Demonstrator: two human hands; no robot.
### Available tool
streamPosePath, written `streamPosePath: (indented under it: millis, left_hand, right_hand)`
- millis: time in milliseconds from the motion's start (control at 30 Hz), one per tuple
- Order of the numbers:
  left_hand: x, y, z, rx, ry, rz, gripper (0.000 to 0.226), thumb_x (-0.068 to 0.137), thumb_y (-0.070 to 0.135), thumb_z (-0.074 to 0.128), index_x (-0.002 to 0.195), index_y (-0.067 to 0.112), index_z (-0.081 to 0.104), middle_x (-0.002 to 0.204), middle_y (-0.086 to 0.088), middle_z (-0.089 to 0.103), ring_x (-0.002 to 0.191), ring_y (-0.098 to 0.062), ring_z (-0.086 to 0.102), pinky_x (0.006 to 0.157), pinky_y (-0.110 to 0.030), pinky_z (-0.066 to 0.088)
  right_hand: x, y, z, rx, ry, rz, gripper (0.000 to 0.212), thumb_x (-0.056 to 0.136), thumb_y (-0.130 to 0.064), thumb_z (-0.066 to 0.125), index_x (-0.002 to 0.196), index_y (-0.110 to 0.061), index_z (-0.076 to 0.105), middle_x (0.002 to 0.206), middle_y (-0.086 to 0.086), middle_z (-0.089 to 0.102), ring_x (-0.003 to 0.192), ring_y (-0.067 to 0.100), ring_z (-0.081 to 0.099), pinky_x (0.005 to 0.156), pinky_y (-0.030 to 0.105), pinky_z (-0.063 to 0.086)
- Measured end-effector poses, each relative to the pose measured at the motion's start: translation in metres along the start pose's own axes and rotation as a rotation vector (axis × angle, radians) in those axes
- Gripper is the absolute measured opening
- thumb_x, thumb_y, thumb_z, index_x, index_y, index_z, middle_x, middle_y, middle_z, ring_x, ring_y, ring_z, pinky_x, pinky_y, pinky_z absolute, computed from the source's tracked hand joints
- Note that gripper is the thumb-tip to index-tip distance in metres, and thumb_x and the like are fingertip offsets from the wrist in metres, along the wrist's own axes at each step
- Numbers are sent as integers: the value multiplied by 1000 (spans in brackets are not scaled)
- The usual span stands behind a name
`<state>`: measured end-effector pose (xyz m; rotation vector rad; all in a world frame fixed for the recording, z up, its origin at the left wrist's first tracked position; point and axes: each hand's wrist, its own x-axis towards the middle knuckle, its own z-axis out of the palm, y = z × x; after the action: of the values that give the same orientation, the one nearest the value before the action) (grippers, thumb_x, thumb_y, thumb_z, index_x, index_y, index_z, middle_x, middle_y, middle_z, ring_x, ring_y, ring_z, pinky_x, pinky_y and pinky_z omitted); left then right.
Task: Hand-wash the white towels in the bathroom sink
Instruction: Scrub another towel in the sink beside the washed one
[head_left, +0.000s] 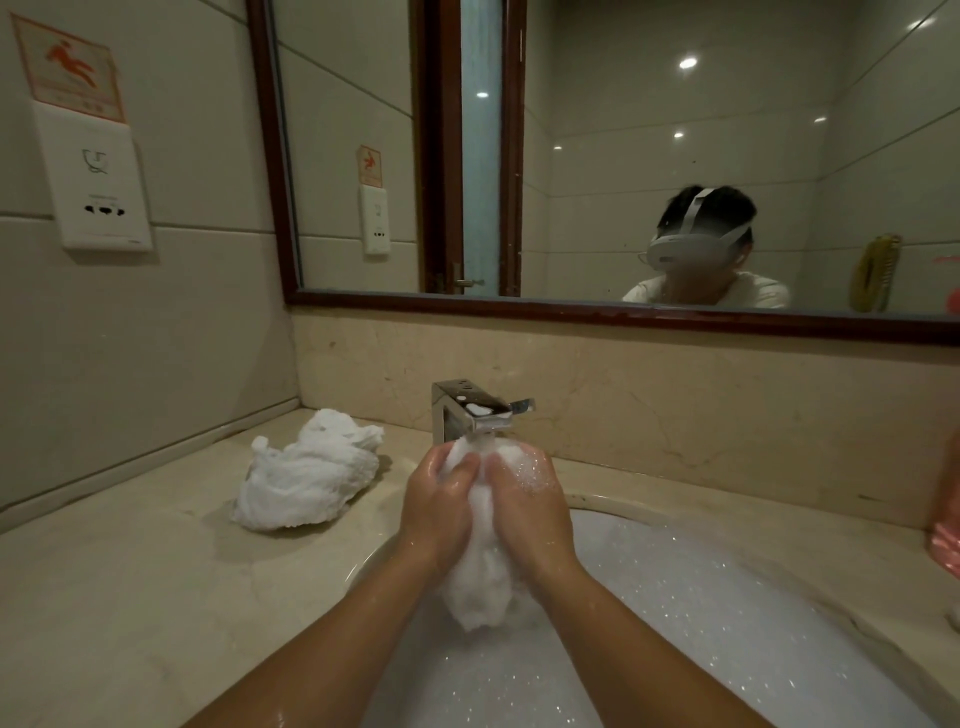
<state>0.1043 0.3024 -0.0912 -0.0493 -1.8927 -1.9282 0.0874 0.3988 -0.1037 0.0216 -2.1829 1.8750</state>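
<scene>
Under the faucet, over the foamy sink, my left grip and right grip both squeeze a soapy white towel; a second towel lies on the tabletop.

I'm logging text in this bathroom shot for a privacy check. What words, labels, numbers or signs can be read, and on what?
No text is readable.
Orange wall sign: picture of a slipping figure; print below it too blurred.
White socket plate: a drawn symbol and one small line of print, too small to read.
Mirror: the same sign and plate reflected, unreadable.
Tap, held towel: no writing shows.
</scene>
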Motion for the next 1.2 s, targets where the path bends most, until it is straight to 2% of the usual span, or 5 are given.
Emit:
streamPosePath:
  millis: [500,633,800,1000,1200]
  left_hand:
    - [1,-1,-1,81,-97,-82,9,102,44,62,107,38,65,103,12,72,93,1,67,73,-12,50]
    - [-4,-3,-2,71,-283,-346,66,81,86,59,122,36,73,110,-2,80,105,-22,76,96,-41,59]
    - [3,-4,-2,69,63,-312,50,89,70,65,113,28,73,105,-4,75,100,-22,70,95,-42,58]
    - [13,0,-9,-13,221,-282,52,94,68,59,112,18,62,114,0,65,99,-21,61,82,-31,48]
    - [5,-3,6,162,-27,-239,32,107,46,52,114,19,68,89,4,68,88,-16,67,66,-23,49]
  right_hand:
    - [-5,-8,-4,20,9,8,30,107,-42,47,137,-42,43,127,-1,64,111,22,65,98,47,57]
    - [-9,-12,-13,138,56,16,22,107,-33,53,127,-34,44,118,2,67,105,23,69,94,48,60]
    - [-14,-16,-20,117,21,-86,29,103,-55,54,126,-40,65,125,-7,67,111,13,67,96,41,59]
    - [-20,-10,-11,-18,-193,-88,78,87,-84,46,157,-53,31,145,-6,58,125,18,63,97,33,58]
    - [-18,-14,-5,277,0,115,28,110,-47,47,136,-45,57,119,-2,71,98,12,69,76,31,55]
